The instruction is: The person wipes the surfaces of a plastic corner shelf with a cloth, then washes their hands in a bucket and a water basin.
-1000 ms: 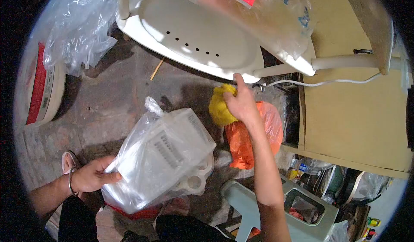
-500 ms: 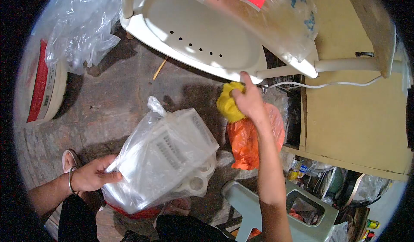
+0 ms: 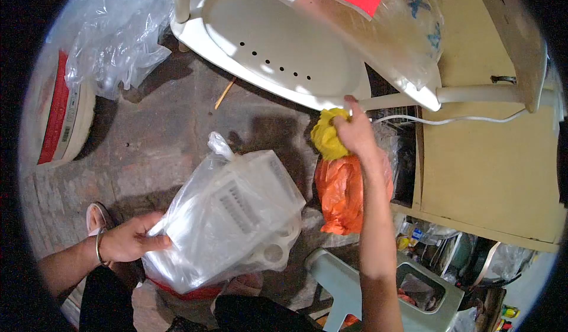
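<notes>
A clear plastic bag with whitish flat pieces inside hangs low in front of me, its side gripped by my left hand. My right hand is closed round a crumpled yellow cloth, with the index finger pointing up at the rim of a white plastic shelf. Whether that fingertip touches the rim cannot be made out. Just below the cloth is an orange plastic bag, partly covered by my right forearm.
A grey-green stool stands at lower right. A cream cabinet and a white cable are on the right. A round tub with a red band and clear plastic sheeting are at left. A thin stick lies on the floor.
The view has shifted slightly, so most things appear a little further right. My right hand and the yellow cloth have moved right and slightly up along the shelf rim. My left hand keeps its grip.
</notes>
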The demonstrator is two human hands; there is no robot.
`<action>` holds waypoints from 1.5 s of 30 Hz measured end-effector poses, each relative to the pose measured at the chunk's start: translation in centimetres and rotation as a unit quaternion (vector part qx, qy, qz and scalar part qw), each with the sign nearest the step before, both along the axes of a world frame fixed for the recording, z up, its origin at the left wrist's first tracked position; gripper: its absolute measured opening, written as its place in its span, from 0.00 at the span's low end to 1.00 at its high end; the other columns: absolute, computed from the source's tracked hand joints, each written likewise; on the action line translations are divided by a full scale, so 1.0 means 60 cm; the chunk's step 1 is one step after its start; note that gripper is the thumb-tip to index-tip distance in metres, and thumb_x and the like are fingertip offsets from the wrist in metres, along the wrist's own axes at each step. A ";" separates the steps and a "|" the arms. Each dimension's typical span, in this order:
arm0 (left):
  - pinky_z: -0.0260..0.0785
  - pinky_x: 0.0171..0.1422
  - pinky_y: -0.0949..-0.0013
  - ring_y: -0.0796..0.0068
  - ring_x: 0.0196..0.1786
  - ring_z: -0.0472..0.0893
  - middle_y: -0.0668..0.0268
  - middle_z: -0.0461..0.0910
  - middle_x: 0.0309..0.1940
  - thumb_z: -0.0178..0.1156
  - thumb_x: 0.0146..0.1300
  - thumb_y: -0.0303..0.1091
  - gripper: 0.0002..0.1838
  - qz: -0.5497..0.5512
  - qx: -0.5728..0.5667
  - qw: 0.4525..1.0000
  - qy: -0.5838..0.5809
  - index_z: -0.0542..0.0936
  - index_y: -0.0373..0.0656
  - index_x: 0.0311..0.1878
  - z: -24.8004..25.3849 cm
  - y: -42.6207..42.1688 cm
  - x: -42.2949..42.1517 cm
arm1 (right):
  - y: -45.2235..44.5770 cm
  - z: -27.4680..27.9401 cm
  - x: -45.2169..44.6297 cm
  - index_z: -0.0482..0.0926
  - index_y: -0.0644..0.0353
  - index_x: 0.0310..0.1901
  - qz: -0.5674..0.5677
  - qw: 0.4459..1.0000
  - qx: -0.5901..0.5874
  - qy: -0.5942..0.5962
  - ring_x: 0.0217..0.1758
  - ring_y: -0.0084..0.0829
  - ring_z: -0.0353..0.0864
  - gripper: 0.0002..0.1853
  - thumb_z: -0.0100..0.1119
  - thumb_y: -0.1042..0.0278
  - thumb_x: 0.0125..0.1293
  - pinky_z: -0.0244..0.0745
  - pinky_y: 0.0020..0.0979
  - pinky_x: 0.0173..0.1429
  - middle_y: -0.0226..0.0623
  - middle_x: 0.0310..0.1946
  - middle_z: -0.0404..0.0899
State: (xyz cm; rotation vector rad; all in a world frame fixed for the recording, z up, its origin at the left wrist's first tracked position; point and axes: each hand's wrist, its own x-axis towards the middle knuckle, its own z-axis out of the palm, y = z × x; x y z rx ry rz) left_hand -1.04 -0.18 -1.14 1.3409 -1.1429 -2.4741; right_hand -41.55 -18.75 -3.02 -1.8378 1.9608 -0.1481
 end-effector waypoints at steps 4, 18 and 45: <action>0.64 0.53 0.73 0.81 0.47 0.71 0.69 0.74 0.44 0.57 0.62 0.37 0.20 0.012 0.010 1.000 0.005 0.69 0.37 0.54 0.000 -0.001 0.000 | 0.025 0.012 0.024 0.60 0.65 0.60 0.031 0.999 0.006 -0.019 0.52 0.55 0.72 0.32 0.53 0.66 0.51 0.66 0.40 0.57 0.63 0.45 0.73; 0.63 0.54 0.73 0.81 0.47 0.70 0.69 0.75 0.43 0.57 0.62 0.37 0.20 -0.002 0.024 0.999 0.021 0.69 0.38 0.55 -0.002 -0.002 0.001 | 0.067 -0.009 0.057 0.64 0.61 0.58 -0.005 0.996 0.028 -0.079 0.52 0.53 0.72 0.29 0.54 0.65 0.52 0.67 0.42 0.56 0.57 0.48 0.72; 0.63 0.54 0.73 0.80 0.48 0.70 0.69 0.74 0.44 0.57 0.62 0.39 0.22 0.020 0.038 0.999 0.019 0.68 0.37 0.54 -0.010 0.001 0.005 | 0.092 0.002 0.087 0.59 0.54 0.62 0.176 0.972 -0.053 0.143 0.28 0.52 0.78 0.33 0.53 0.67 0.51 0.74 0.49 0.34 0.55 0.26 0.77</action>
